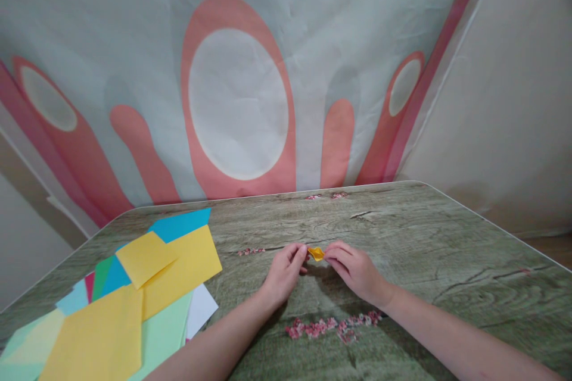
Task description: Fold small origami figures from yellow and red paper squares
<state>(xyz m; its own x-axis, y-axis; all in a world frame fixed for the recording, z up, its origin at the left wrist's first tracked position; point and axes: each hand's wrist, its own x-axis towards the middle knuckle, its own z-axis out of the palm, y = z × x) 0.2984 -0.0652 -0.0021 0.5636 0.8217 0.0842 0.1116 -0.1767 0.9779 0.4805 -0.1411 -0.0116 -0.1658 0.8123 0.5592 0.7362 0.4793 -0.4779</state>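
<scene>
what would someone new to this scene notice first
Probably the large pink-and-white oval on the backdrop, rising behind the table. Next, the spread of coloured paper, mostly yellow, on the table's left side. Then the small folded yellow piece, held between the left hand and the right hand near the middle.

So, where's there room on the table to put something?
On the table, from the right hand out to the right edge, or beyond the left hand up to the far edge. The pink flowers look printed. It's crowded left, where coloured papers overlap.
</scene>
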